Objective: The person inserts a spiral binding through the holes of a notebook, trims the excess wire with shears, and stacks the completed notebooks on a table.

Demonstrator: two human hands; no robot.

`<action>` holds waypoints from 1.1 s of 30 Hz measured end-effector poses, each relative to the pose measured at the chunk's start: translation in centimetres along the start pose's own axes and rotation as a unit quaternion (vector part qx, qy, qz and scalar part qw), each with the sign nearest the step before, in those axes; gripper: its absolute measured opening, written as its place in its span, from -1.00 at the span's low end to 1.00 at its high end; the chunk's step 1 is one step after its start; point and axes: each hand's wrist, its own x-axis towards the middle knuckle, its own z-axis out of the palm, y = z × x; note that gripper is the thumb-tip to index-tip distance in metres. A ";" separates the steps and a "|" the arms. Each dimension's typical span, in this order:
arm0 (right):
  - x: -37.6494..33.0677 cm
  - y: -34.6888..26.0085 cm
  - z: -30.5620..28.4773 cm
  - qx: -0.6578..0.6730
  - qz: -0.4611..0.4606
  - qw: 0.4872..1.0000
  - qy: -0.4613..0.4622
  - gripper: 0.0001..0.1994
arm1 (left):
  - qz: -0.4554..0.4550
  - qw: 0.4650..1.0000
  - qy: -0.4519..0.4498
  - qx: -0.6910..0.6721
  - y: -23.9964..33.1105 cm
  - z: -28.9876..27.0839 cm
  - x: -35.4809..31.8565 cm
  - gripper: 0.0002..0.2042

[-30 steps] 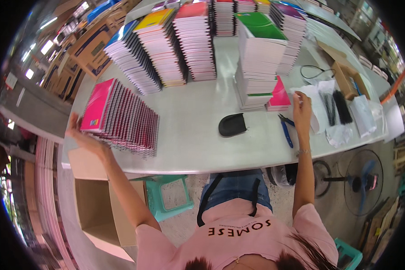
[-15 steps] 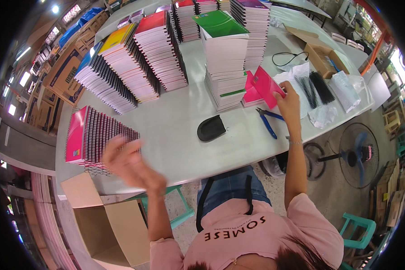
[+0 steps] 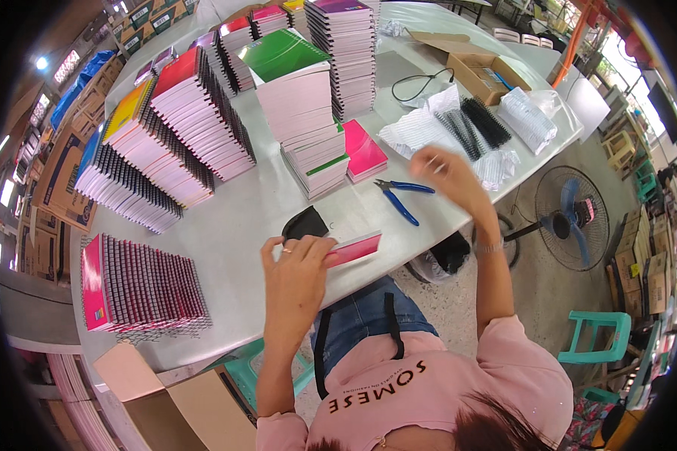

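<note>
My left hand (image 3: 299,282) is closed on a thin pink notebook (image 3: 356,249), held on edge above the near side of the table. No coil shows on its visible part. Beside that hand lies a black rounded pouch (image 3: 306,224). My right hand (image 3: 447,180) is raised past the blue-handled pliers (image 3: 400,201), near the black spiral coils (image 3: 474,128). Motion smears its fingers, and no object shows in them. A small stack of pink-covered notebooks (image 3: 365,149) lies beside the tall green-topped stack (image 3: 287,56). Coil-bound pink notebooks (image 3: 143,286) are piled at the left edge.
Tall stacks of red (image 3: 179,71), yellow (image 3: 125,110) and blue notebooks (image 3: 90,161) fill the table's far left. An open carton (image 3: 480,74) and crumpled wrapping (image 3: 530,120) lie at right. A fan (image 3: 560,224) stands on the floor; another open box (image 3: 203,398) sits below left.
The pink notebook has passed from my right hand to my left, which came in from the left. My right hand has let go. The whole view has shifted, moving the table leftward in the picture.
</note>
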 end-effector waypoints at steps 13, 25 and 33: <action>4.1 16.7 -6.1 -0.563 0.144 0.772 0.258 -0.72 | -0.091 0.991 -0.014 0.093 -3.7 1.9 -3.9 -0.84; 3.0 7.4 -6.4 -0.065 0.017 0.917 0.392 -0.76 | -0.123 0.982 0.045 0.135 -2.8 5.0 -4.6 -0.75; 0.1 -0.6 -2.0 0.178 -0.098 0.948 0.247 -0.82 | -0.212 0.968 0.116 0.073 -1.5 6.8 -3.8 -0.44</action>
